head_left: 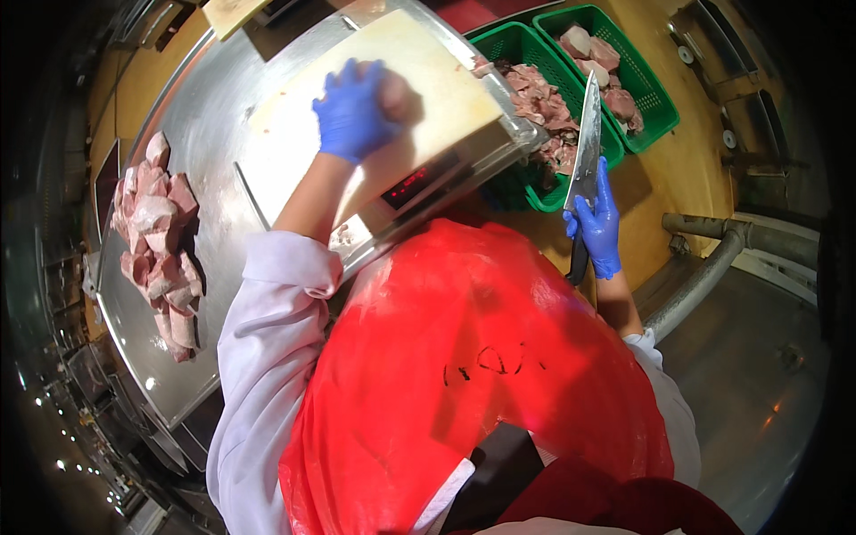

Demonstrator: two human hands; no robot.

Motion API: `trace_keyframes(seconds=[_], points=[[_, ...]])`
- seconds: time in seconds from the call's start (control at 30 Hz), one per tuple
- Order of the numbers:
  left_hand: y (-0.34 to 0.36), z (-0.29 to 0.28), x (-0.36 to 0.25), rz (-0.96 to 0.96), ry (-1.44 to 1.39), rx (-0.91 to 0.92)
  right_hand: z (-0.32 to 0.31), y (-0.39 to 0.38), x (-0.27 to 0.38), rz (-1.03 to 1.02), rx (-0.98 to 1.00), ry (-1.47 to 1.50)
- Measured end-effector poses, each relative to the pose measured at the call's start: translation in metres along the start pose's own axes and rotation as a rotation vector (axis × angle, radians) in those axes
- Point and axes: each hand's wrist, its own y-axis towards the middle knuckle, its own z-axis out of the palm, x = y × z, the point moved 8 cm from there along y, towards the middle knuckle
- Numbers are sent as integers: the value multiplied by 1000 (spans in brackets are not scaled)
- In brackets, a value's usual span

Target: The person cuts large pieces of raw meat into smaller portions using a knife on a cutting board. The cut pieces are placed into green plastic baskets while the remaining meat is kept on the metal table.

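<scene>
My left hand (pixel 353 114), in a blue glove, lies over a piece of raw meat (pixel 399 98) on the white cutting board (pixel 446 67). Its fingers are spread and bent around the meat, which shows at the thumb side and between the fingers. My right hand (pixel 597 225), gloved in blue too, grips a large knife (pixel 586 147) by its black handle. The blade points up and away, in front of the green baskets and apart from the board. My right index finger is stretched out along the knife.
Cut meat chunks (pixel 159 236) are heaped on the steel table (pixel 209 169) at left. A green basket (pixel 508 40) holds trimmings; another green basket (pixel 655 89) holds larger meat pieces. A scale with a lit red display (pixel 410 183) sits by the board's near edge. Metal pipes (pixel 704 276) run at right.
</scene>
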Motion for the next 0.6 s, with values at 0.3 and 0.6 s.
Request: trace_keyframes(seconds=[0.3,0.6], points=[[12,48,88,-283,-1574,302,-64,-7,-9,28,-39,-136],[155,-5,-165,-100,-2401,749,-92,12,13,-48,-125,-94]])
